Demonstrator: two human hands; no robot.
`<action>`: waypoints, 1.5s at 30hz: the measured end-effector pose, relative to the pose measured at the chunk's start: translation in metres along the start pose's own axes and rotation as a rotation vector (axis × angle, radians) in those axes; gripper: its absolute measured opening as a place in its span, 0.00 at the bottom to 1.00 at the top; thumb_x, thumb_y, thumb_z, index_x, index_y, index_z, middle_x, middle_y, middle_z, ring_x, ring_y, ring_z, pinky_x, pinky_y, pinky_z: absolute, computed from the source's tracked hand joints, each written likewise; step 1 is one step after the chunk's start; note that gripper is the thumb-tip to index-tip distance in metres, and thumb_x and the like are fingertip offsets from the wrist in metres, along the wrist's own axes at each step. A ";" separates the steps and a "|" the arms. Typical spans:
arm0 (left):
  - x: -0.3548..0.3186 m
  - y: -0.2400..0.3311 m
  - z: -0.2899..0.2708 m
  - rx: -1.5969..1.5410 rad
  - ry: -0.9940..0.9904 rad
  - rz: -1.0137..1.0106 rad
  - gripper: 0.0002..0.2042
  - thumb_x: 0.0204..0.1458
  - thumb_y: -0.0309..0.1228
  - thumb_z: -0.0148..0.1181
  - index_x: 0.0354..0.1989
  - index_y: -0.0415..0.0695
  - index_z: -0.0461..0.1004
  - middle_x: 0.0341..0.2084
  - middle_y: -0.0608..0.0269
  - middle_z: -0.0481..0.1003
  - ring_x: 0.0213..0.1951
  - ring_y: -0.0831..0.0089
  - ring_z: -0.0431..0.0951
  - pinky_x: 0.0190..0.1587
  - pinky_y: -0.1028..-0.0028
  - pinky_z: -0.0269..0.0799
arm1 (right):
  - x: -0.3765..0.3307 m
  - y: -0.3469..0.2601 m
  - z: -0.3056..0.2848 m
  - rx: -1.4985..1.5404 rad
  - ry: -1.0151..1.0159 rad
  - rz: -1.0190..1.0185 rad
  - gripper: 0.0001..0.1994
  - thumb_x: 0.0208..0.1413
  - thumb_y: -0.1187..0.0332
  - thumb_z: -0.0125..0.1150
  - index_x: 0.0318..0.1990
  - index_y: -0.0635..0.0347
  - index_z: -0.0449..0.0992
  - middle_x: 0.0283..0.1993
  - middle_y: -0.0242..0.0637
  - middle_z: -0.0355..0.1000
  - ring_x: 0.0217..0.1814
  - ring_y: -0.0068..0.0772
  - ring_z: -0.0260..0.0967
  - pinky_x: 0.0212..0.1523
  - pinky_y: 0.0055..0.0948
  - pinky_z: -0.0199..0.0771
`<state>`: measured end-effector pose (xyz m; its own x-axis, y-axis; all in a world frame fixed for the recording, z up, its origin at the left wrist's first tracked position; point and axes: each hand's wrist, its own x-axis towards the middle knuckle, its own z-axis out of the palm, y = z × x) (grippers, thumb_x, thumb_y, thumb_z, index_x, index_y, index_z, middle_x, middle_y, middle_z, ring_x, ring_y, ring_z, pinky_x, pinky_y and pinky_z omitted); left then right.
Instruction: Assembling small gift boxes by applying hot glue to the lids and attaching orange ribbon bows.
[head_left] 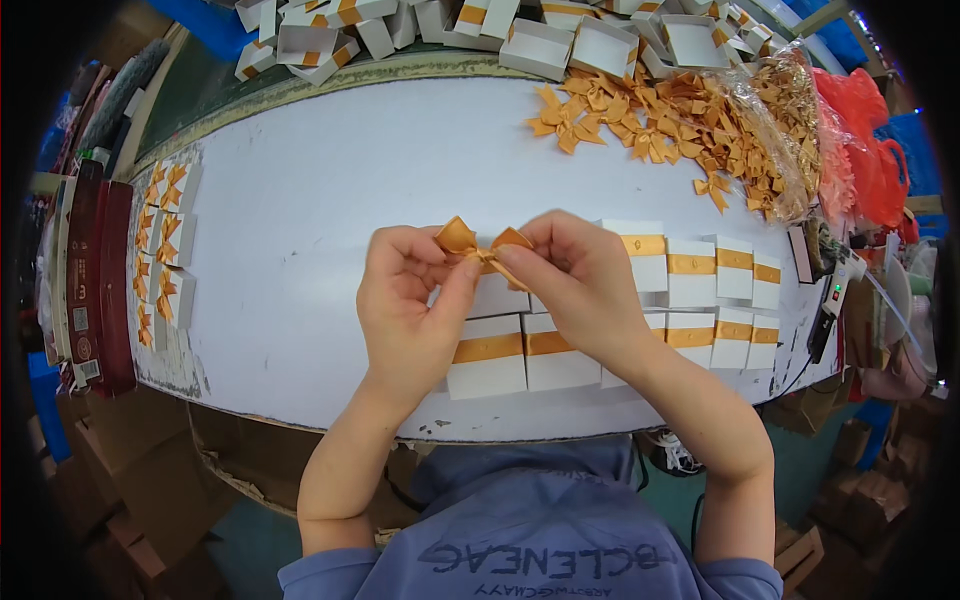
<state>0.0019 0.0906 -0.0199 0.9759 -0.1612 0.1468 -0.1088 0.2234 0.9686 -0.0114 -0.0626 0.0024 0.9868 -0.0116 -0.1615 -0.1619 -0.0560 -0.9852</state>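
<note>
Both hands pinch one orange ribbon bow (484,243) just above the white table (330,200): the left hand (408,300) in a narrow grip on its knot, the right hand (580,275) holding its tail. Beneath it lie banded white boxes (700,290), bowless; finished ones (165,235) line the table's left edge, loose bows (660,120) spill from a clear bag (785,130) behind

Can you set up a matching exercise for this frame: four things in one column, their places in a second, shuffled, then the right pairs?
Things:
1. single orange bow
2. loose pile of orange bows
3. finished boxes with bows
4. white boxes with an orange band, no bow

Places:
A. far side of the table, right of centre
B. left edge of the table, in rows
C. pinched between left hand and right hand
D. under and right of the hands

Pairs: 1-C, 2-A, 3-B, 4-D
</note>
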 end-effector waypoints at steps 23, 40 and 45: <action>-0.001 0.003 -0.015 0.664 -0.187 0.027 0.09 0.45 0.16 0.53 0.35 0.36 0.73 0.33 0.54 0.74 0.29 0.65 0.75 0.30 0.74 0.71 | 0.024 -0.002 0.000 -0.457 -0.201 0.289 0.07 0.50 0.72 0.56 0.26 0.66 0.68 0.16 0.28 0.63 0.18 0.13 0.55 0.17 0.19 0.54; 0.001 -0.017 -0.018 1.207 -0.232 0.506 0.10 0.44 0.23 0.59 0.36 0.39 0.74 0.38 0.62 0.72 0.39 0.69 0.71 0.41 0.68 0.63 | 0.019 0.007 0.012 -1.047 -0.087 -0.003 0.08 0.49 0.65 0.56 0.28 0.59 0.68 0.20 0.43 0.70 0.25 0.45 0.70 0.24 0.38 0.67; -0.003 -0.012 -0.024 1.284 -0.361 0.411 0.17 0.41 0.24 0.57 0.43 0.44 0.73 0.39 0.64 0.70 0.45 0.67 0.66 0.47 0.68 0.53 | 0.040 0.005 -0.016 -1.052 -0.040 -0.083 0.09 0.48 0.62 0.59 0.28 0.58 0.69 0.20 0.39 0.70 0.23 0.42 0.70 0.23 0.38 0.67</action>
<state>0.0052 0.1116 -0.0365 0.7513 -0.5801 0.3148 -0.6593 -0.6805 0.3197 0.0268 -0.0795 -0.0084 0.9911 0.0643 -0.1165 0.0050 -0.8928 -0.4505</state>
